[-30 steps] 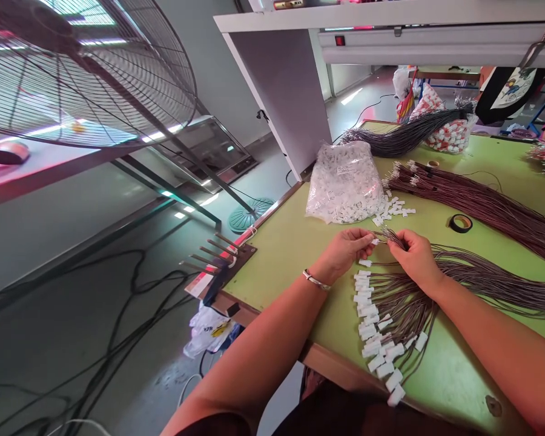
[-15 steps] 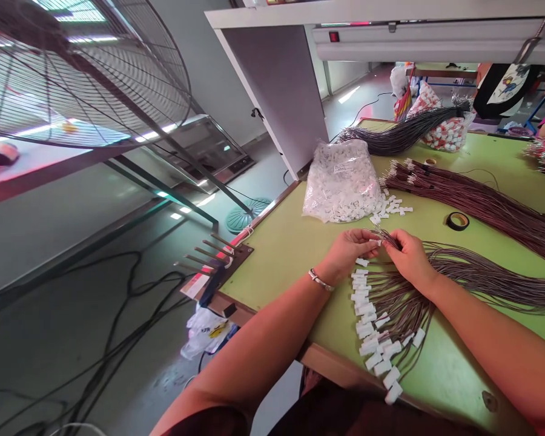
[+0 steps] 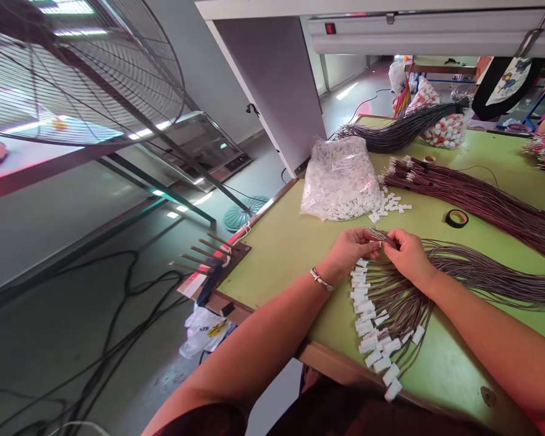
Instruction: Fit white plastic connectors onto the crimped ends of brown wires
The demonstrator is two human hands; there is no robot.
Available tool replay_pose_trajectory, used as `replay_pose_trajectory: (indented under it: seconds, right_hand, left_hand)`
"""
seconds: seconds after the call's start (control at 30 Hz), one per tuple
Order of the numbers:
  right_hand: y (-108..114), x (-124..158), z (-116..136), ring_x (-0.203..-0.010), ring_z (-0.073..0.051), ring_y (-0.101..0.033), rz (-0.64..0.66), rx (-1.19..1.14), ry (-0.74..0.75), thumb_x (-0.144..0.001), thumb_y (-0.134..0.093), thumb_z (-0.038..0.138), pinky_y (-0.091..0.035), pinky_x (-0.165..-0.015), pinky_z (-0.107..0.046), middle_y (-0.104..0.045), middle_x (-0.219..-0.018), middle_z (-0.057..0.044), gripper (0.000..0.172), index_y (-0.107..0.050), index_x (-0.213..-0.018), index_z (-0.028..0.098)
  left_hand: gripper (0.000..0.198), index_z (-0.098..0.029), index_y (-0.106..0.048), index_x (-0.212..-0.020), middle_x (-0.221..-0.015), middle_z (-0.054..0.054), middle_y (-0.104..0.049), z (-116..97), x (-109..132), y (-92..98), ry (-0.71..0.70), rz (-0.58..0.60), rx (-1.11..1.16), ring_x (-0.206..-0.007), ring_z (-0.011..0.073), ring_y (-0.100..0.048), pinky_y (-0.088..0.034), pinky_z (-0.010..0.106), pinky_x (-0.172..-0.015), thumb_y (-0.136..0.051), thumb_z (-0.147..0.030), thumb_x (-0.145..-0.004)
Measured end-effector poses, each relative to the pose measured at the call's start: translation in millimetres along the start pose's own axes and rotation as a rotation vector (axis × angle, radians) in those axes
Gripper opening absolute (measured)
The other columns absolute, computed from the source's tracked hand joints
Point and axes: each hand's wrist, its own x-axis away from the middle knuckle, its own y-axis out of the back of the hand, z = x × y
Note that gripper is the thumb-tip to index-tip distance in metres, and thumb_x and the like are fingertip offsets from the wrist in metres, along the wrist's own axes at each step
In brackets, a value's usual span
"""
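Observation:
My left hand (image 3: pixel 355 247), with a bracelet at the wrist, pinches a small white connector (image 3: pixel 379 244), mostly hidden by the fingertips. Close against it, my right hand (image 3: pixel 406 253) is closed around the end of a bundle of thin brown wires (image 3: pixel 472 266); bare tips stick out between the hands. Below them, a column of white connectors (image 3: pixel 366 309) on wire ends runs down to the table's front edge. Past my hands lie a clear bag of white connectors (image 3: pixel 340 178) and a loose pile of them (image 3: pixel 390 204).
On the green table (image 3: pixel 272 254) are a black tape roll (image 3: pixel 456 218), dark red wire bundles (image 3: pixel 481 203), a black wire bundle (image 3: pixel 399 130) and a bag of orange-white parts (image 3: pixel 442 130). A pegged rack (image 3: pixel 229 263) sits at the left edge. A fan (image 3: pixel 86 72) stands left.
The view has shifted slightly. Both hands stay together at the same spot, with only small finger movement. The uppermost connector in the column now sits closer to the others.

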Motion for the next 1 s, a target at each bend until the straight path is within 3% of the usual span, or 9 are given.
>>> replay_pose_trajectory:
  seconds: [0.37, 0.67, 0.9, 1.0]
  right_hand:
    - [1.0, 0.2, 0.5, -0.050, -0.010, -0.035, 0.007, -0.002, 0.004, -0.071, -0.050, 0.034, -0.029, -0.050, -0.023, -0.042, -0.051, 0.005, 0.019, -0.043, -0.060, 0.021]
    - [-0.6, -1.0, 2.3, -0.051, -0.011, -0.036, 0.030, 0.115, 0.051, -0.071, -0.048, 0.027, -0.029, -0.052, -0.024, -0.045, -0.052, 0.004, 0.014, -0.040, -0.060, 0.022]
    - [2.2, -1.2, -1.6, -0.051, -0.010, -0.033, 0.026, -0.002, -0.014, -0.072, -0.048, 0.034, -0.028, -0.051, -0.023, -0.037, -0.051, 0.005, 0.021, -0.039, -0.058, 0.021]
    - [3.3, -1.0, 0.5, -0.052, -0.010, -0.033, 0.029, -0.037, -0.038, -0.071, -0.048, 0.036, -0.029, -0.051, -0.023, -0.036, -0.051, 0.005, 0.023, -0.038, -0.057, 0.021]
  left_hand:
    - [0.034, -0.010, -0.060, -0.072, -0.060, 0.001, -0.065, -1.6, 3.0, 0.0, 0.030, -0.055, 0.136, -0.052, 0.0069, -0.059, -0.046, 0.016, -0.052, -0.085, -0.028, -0.055]
    - [0.029, -0.008, -0.063, -0.074, -0.057, 0.002, -0.064, 3.3, -0.7, -1.2, -0.030, -0.011, -0.011, -0.048, 0.0069, -0.056, -0.045, 0.018, -0.050, -0.081, -0.026, -0.061]
    - [0.032, -0.010, -0.061, -0.074, -0.056, 0.001, -0.064, 2.6, 1.4, 4.7, -0.055, -0.121, 0.044, -0.050, 0.0072, -0.058, -0.046, 0.017, -0.051, -0.083, -0.028, -0.058]
    - [0.033, -0.010, -0.062, -0.075, -0.056, 0.001, -0.064, 0.0, 2.3, 9.5, -0.054, -0.112, 0.025, -0.050, 0.0075, -0.058, -0.046, 0.018, -0.052, -0.083, -0.029, -0.059]
